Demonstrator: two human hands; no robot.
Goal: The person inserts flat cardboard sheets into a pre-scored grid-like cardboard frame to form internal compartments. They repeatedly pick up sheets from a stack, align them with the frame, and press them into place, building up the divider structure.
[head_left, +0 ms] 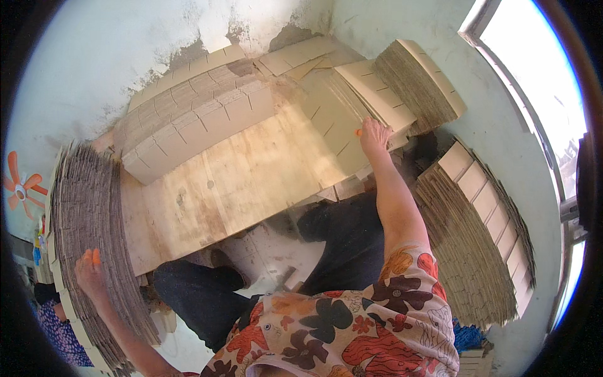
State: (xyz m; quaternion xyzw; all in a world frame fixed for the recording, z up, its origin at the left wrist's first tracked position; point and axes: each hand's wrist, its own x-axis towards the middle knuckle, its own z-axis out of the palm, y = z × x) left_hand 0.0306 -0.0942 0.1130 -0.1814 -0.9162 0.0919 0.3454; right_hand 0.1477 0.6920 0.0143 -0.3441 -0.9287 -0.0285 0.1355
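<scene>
My right hand [375, 133], an orange cover on its thumb, is closed on the near right corner of a slotted cardboard sheet [326, 119] among leaning sheets at the board's right end. At the far left, my left hand [92, 276] rests against a tall stack of cardboard strips [94, 207]. Orange covers show on its fingertips. Its fingers are bent close together, and whatever they may pinch is hidden. Between the hands lies a bare plywood board [220, 182]. Along its back stands a long block of slotted cardboard strips [201, 122], on edge.
Another cardboard stack [418, 81] leans at the back right. A large curved stack [471, 245] stands to my right, below the window [534, 56]. An orange fan [22, 187] is at the left wall. A person in patterned clothing [59, 333] shows at lower left. My knees are below the board.
</scene>
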